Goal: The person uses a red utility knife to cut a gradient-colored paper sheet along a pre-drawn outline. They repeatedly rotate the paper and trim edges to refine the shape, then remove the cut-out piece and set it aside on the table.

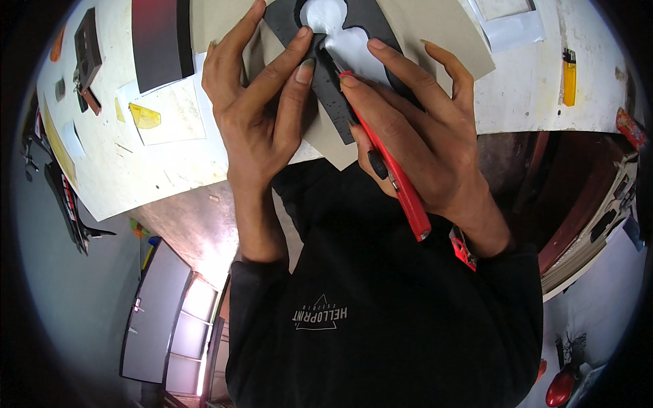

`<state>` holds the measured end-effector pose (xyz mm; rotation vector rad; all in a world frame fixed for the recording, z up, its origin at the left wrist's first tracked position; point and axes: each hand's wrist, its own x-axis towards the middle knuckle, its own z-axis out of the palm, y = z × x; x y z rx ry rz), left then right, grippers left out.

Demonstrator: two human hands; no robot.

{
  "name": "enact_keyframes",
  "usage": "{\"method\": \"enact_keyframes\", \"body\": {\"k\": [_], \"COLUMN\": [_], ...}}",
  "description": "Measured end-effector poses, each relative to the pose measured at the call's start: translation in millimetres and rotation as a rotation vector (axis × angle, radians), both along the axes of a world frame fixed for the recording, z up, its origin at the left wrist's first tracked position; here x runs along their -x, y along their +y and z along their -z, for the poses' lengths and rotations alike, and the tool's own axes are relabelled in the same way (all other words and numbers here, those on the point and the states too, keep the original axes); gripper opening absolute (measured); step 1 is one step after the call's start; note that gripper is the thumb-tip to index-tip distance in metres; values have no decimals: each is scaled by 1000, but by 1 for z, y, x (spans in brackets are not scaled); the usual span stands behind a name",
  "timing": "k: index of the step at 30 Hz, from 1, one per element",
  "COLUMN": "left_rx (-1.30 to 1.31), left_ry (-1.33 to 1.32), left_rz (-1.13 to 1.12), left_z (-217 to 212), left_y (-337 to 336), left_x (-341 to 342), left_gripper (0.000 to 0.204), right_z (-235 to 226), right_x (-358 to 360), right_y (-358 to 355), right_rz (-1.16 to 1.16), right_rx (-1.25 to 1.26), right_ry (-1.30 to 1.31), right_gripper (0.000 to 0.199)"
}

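Note:
A dark grey foam-like sheet (330,100) lies at the table's near edge, with a white rounded shape (357,53) showing within its dark outline. My right hand (425,129) is closed around a red utility knife (391,160), thumb and index finger close to its front end. The blade tip meets the dark sheet beside the white shape. Fingers apart, my left hand (262,102) rests on the sheet to the left. Its index fingertip touches the edge of the white shape, and its thumb lies near the blade. Beige board (445,30) lies beneath.
On the white table (180,166) are a dark red-black panel (161,44), a yellow translucent piece (145,115) on paper, and a black block-like object (87,47). A yellow lighter (569,78) lies at the right. Stacked sheets (588,234) stand below the table's right side.

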<state>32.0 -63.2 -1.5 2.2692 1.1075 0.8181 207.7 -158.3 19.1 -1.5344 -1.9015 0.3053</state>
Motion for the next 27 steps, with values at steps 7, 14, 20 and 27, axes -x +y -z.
{"method": "enact_keyframes", "body": {"k": [7, 14, 20, 27], "left_rx": [-8, -2, -12, -18], "left_ry": [-12, -25, -19, -18], "left_rz": [-4, -10, -2, 9], "left_z": [2, 3, 4, 4], "left_y": [0, 0, 1, 2], "left_x": [2, 1, 2, 3], "left_gripper": [26, 26, 26, 26], "right_z": [-2, 0, -2, -4], "right_x": [-6, -11, -15, -17], "right_y": [1, 2, 2, 2], "right_rz": [-38, -56, -84, -95], "right_rx": [11, 1, 26, 28], "right_ry": [-11, 15, 19, -3], "right_gripper": [41, 38, 36, 37]}}
